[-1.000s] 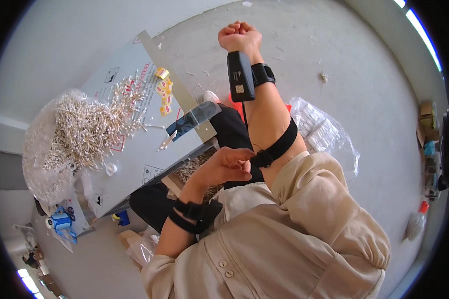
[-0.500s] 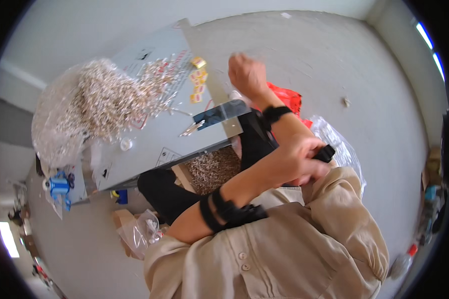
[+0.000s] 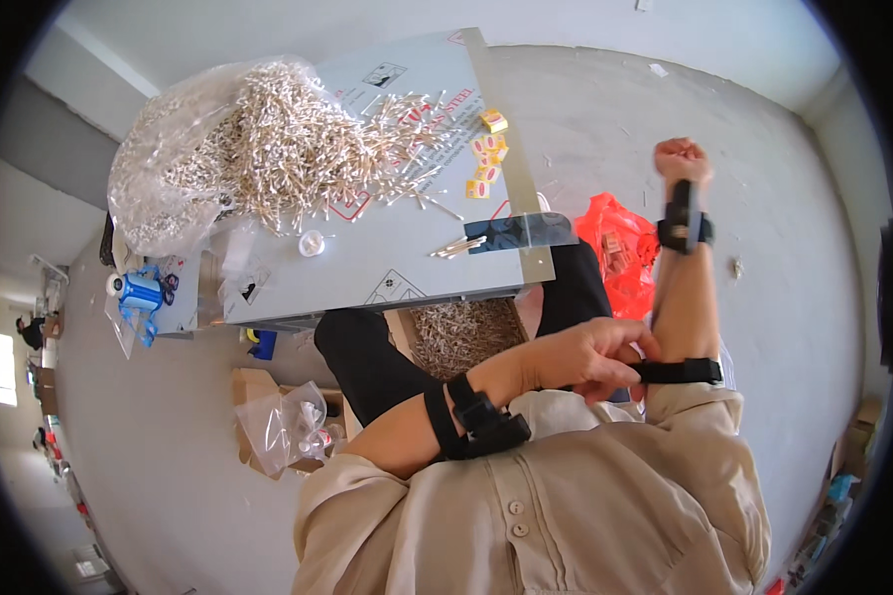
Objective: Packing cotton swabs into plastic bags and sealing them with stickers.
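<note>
Far left, on the desk [image 3: 407,268]: a clear plastic bag [image 3: 159,188] lies open, and a heap of pale thin sticks [image 3: 288,149] spills out of it across the grey top. Just left of the desk's near corner sits a blue roll [image 3: 141,291] in clear wrap. A small round clear cap [image 3: 312,243] lies on the desk below the heap.

On the floor [image 3: 169,466] under the desk's near edge: a brown carton with a crumpled clear bag [image 3: 286,424] in front of it.

Centre: a few loose sticks [image 3: 458,247] lie beside a dark clear strip [image 3: 518,231] at the desk's right edge. Small yellow-and-red packets [image 3: 486,164] are scattered near the far right corner of the top. Below the desk, between your knees, an open box of sticks [image 3: 466,335] shows.

Your left hand [image 3: 590,359] reaches across your body; its fingers are closed on the black strap [image 3: 680,372] that wraps your right arm at the elbow. A black band [image 3: 476,424] sits on your left forearm.

Right: an orange-red plastic bag [image 3: 617,253] lies on the floor, just beside your right forearm. That arm is raised upright, with a black wrist device [image 3: 683,226] strapped below the hand. Your right hand [image 3: 681,159] is clenched in a fist and holds nothing visible.
</note>
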The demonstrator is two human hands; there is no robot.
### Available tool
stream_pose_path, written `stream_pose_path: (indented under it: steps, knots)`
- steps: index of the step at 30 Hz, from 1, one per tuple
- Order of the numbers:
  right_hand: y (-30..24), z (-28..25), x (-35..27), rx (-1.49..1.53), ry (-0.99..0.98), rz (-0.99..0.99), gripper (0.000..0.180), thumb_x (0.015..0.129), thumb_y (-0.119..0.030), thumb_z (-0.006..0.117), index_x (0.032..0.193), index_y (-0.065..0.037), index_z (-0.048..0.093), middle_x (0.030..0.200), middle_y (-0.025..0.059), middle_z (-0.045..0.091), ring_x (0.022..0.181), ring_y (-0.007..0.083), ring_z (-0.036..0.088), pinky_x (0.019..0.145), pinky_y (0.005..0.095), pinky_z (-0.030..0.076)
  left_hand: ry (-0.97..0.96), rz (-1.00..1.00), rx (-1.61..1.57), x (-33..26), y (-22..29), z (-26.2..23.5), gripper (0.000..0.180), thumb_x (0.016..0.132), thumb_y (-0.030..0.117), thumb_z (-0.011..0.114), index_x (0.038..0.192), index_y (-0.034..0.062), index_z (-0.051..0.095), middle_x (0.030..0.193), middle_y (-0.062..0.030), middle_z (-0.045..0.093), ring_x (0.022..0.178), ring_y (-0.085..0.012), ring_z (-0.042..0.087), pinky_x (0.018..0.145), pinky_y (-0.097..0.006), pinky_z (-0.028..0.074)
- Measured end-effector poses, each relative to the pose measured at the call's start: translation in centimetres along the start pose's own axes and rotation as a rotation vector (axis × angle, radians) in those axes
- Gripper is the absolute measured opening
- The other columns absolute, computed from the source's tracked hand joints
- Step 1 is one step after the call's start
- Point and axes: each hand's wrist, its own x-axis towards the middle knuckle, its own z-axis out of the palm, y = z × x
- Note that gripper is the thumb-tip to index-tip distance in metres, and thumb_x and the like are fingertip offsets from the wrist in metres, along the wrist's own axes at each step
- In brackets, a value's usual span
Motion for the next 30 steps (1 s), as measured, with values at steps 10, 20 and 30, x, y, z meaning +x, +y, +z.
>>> stream_pose_path:
  steps: [10,20,30]
  knots:
    - [11.8,-5.3,-9.5,-1.167,-0.464,-0.190,0.007,0.084,-0.008,0.062,0.084,-0.002,0.066,0.068,-0.0009,0.058,0.057,0.0079,0.048,0.051,0.0230,0.037,1.043,0.020,0.621,-8.8,-6.4,-15.0,0.014,0.085,0.012,0.062,0.090,-0.0002,0.063,0.077,-0.0072,0.067,0.061,-0.0142,0.063,0.055,-0.027,0.049]
    - [24.5,-12.8,-11.8,-1.927,-1.064,-0.667,0.019,0.072,-0.015,0.072,0.084,-0.006,0.061,0.086,0.0101,0.057,0.085,0.0305,0.057,0.074,0.0398,0.048,1.739,-0.033,1.001,-14.1,-3.6,-26.0,0.015,0.081,0.013,0.066,0.088,0.0004,0.062,0.075,-0.0091,0.064,0.071,-0.0239,0.061,0.063,-0.036,0.049]
    - [22.3,-14.7,-12.0,-1.927,-1.206,-0.599,0.009,0.074,-0.005,0.063,0.079,-0.005,0.056,0.089,0.0090,0.053,0.086,0.0297,0.054,0.075,0.0414,0.045,1.700,-0.293,1.393,-12.0,-2.2,-26.4,0.010,0.073,0.001,0.064,0.080,0.0041,0.057,0.081,-0.0130,0.061,0.084,-0.0344,0.058,0.073,-0.043,0.047]
